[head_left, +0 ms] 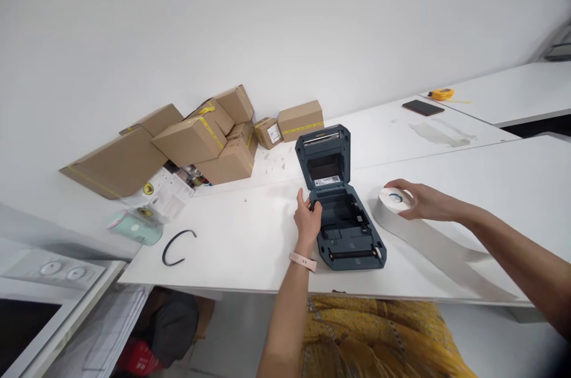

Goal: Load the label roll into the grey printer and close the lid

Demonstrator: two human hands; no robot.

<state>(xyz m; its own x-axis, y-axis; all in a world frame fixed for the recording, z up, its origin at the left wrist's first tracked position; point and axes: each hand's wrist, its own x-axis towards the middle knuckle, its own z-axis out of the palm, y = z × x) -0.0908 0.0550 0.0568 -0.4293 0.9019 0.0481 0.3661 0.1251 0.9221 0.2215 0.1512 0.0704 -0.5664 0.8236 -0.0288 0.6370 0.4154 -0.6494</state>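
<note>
A dark grey label printer (345, 229) sits on the white table (236, 253) with its lid (325, 158) swung up and its bay bare. My left hand (307, 217) grips the printer's left side near the hinge, fingers curled on the edge. A pink band (303, 261) is on that wrist. My right hand (417, 199) rests on a white label roll (392, 202) just right of the printer, fingers wrapped over its top. A long strip of white label tape (446, 250) trails from the roll toward the table's front right edge.
Several cardboard boxes (200, 140) are heaped against the wall at the back left, with white packets and a mint green roll (136, 226) beside them. A black curved band (178, 245) lies near the front edge. A phone (423, 107) and yellow tape measure (441, 93) lie at the far right.
</note>
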